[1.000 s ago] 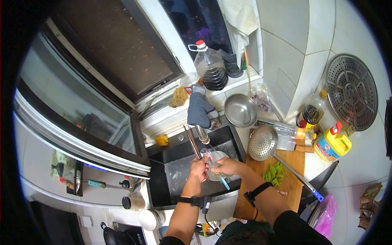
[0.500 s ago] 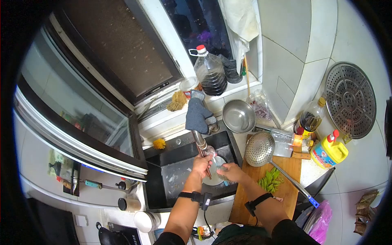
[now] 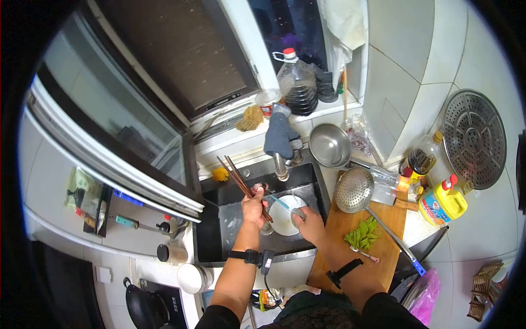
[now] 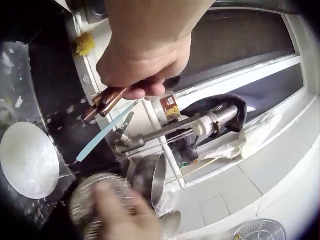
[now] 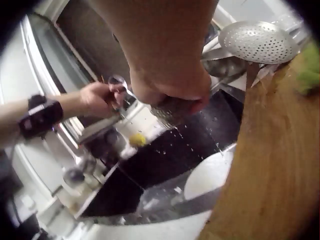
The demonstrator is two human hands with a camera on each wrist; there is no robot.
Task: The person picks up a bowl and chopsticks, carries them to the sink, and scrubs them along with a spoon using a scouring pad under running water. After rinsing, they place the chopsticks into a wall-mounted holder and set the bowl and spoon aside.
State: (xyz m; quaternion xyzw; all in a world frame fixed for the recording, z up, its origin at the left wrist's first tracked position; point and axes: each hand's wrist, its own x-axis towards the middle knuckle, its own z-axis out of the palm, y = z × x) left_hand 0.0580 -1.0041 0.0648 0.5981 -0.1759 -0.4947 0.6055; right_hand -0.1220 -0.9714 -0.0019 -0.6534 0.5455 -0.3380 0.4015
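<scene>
— Over the black sink basin (image 3: 230,236) by the window, what's in the hands?
— Her left hand (image 3: 253,207) is clenched round a bundle of brown wooden chopsticks (image 3: 236,178) and a pale blue-handled utensil (image 4: 105,132), held above the basin.
— And the other?
— Just beside it, the right hand (image 3: 311,223) grasps a silver steel-wool scrubber (image 3: 297,214) over a round white plate (image 3: 279,219) lying in the sink.
— Farther out?
— Beyond the right hand lies a wooden cutting board (image 3: 389,247) with green vegetable pieces (image 3: 361,236) on it.

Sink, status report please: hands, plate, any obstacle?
Left hand grips chopsticks and blue-handled spoon above sink. Right hand holds steel scrubber over white plate. Faucet nearby, not blocking.
</scene>
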